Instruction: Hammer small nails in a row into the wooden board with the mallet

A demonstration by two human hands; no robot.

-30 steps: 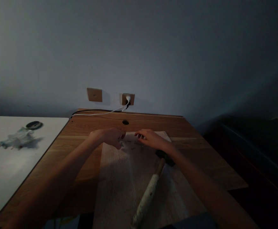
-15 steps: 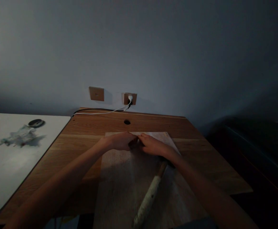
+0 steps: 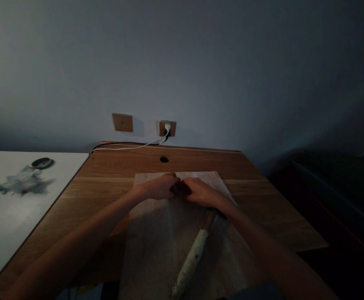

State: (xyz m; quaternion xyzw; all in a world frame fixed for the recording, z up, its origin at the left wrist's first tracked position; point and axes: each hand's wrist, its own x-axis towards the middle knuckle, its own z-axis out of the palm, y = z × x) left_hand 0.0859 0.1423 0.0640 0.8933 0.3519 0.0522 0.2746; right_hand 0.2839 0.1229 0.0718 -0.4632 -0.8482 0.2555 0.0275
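My left hand (image 3: 164, 186) and my right hand (image 3: 197, 190) meet over the far part of a pale wooden board (image 3: 156, 233). The fingers of both are curled inward. A small dark patch shows between them, and whatever they grip is too shadowed to make out. Beneath my right wrist and towards me lies a tool with a pale, wrapped-looking handle (image 3: 192, 259), slanting across the board. Its dark far end is partly covered by my right forearm, so its kind is not certain; it looks like a hammer.
The board rests on a brown wooden desk (image 3: 106, 189) with a round cable hole (image 3: 164, 159). A white table (image 3: 9, 221) on the left bears a crumpled plastic bag (image 3: 23, 180) and a dark oval object (image 3: 43, 163). Cables (image 3: 122, 147) run to a wall socket (image 3: 167, 128).
Both hands stay together over the board, with the fingers slightly shifted and a wider dark gap between them. The whole view has moved slightly, and the tool lies as before.
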